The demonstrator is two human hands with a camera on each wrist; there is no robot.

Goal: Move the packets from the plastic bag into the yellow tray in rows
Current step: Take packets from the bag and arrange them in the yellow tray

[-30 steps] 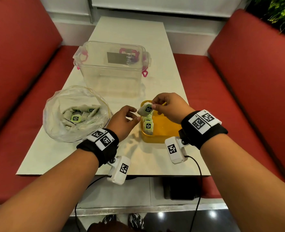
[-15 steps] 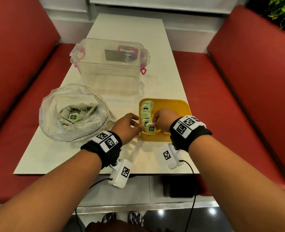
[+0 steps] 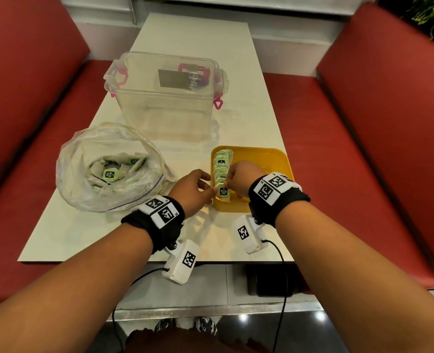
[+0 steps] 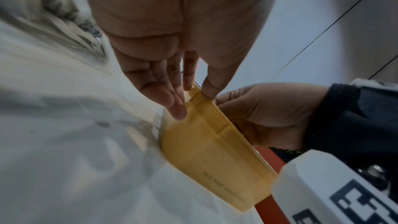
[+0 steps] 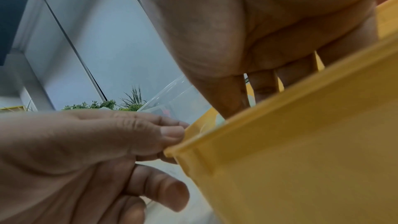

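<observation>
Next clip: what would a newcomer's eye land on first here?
Probably both hands meeting at the yellow tray near the table's front edge: the right hand sets a packet at the near end of a row along the tray's left wall, while the left hand touches that corner. Left of them sits an open plastic bag still holding packets, with a clear tub behind.

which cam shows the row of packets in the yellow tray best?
Head view: the row of packets runs along the left wall of the yellow tray, labels visible. Left wrist view shows only the tray's outer wall, no packets. Right wrist view shows just a pale sliver behind the tray rim.
</observation>
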